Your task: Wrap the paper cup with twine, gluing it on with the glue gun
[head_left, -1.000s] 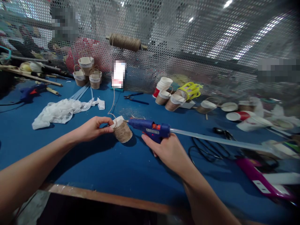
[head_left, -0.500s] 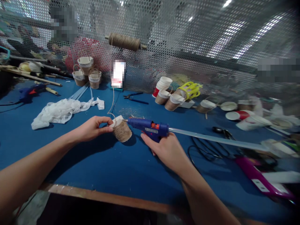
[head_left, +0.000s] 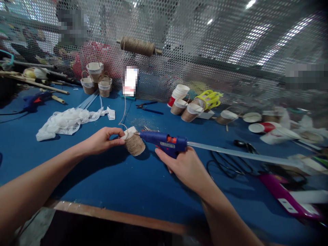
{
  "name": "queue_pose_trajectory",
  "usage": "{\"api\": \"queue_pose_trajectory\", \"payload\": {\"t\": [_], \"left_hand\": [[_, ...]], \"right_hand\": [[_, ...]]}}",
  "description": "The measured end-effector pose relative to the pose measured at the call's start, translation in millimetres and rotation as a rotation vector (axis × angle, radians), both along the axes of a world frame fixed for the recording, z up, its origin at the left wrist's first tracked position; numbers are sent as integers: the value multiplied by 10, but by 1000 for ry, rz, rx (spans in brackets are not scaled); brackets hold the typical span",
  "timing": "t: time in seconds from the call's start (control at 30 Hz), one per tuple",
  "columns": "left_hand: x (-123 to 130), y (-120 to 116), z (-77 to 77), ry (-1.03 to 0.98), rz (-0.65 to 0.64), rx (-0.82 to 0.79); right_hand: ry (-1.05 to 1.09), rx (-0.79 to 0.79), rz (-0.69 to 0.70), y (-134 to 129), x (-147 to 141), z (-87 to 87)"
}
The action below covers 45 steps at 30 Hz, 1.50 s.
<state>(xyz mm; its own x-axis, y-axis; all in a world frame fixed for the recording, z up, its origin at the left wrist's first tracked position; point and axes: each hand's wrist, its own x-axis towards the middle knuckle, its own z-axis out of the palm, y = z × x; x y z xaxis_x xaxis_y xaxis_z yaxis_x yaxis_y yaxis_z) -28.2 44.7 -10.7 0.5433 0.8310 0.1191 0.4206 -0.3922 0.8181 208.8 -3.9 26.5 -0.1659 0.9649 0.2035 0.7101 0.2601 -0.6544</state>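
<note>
Pinching the rim of a small cup (head_left: 135,145), the left hand (head_left: 109,140) has its grip clamped on the white top edge, finger and thumb on it. The cup is wrapped in brown string and leans over on the blue bench (head_left: 115,186), between the two hands. The right hand (head_left: 188,165) has its grip closed around the handle of a blue glue gun (head_left: 162,138). The gun's tip is at the cup's top edge, but I cannot tell if it touches. A long clear glue stick (head_left: 230,152) pokes out of the gun's back.

A loose string (head_left: 124,111) goes down from a big brown roll (head_left: 138,46) to the cup. Crumpled white cloth (head_left: 66,122) lies on the left. Behind it are three little baskets (head_left: 95,73) with handles. Blue pliers (head_left: 152,110) lie past the cup. A purple power strip (head_left: 279,193) sits on the right.
</note>
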Motion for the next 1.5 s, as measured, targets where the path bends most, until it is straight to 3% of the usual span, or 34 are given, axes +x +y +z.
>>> {"api": "queue_pose_trajectory", "payload": {"t": [0.2,0.43,0.8,1.23,1.5], "left_hand": [[-2,-1,-2,9,3,-5],[-1,-4,-16,-5,-9,-6],[2,17,-37,-17,-1,-10],[8,7,-25,-20,6,1],[14,1,-29,-20,14,3]], "right_hand": [[-46,13,83,3,0,104],[-12,-12,-27,61,9,-21],[3,-48,36,-52,-23,68],[11,35,86,22,29,7],[70,-131,89,-6,22,74]]}}
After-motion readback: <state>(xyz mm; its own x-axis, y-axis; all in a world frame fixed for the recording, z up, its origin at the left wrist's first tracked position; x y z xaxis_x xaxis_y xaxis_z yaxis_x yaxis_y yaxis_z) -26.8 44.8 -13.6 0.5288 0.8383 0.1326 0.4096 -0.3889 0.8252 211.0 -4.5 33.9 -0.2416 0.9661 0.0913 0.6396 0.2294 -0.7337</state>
